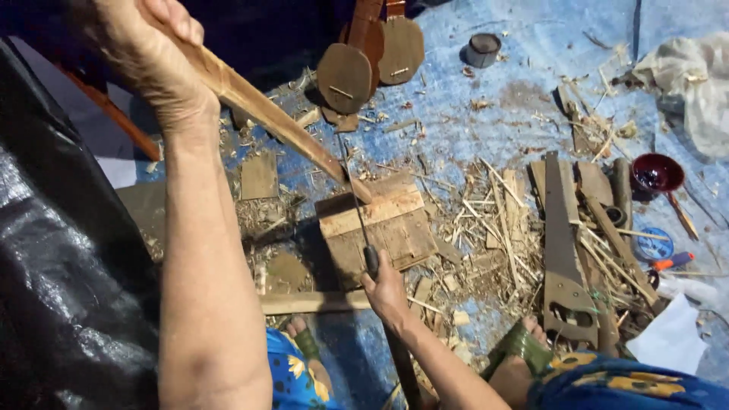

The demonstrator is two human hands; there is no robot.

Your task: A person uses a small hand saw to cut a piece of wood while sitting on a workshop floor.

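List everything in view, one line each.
wooden stick: 1, brown, slanting down onto the block
blade tool: 1, thin, dark, against the stick's lower end
wooden block: 1, brown, centre
hand saw: 1, rusty, right
rounded wooden pieces: 2, brown, top
bowl: 1, dark red, right
small tin: 1, grey, top
wood shavings: many, tan, scattered
tarp: 1, blue, underneath
left hand: grips the stick
right hand: grips the tool's handle
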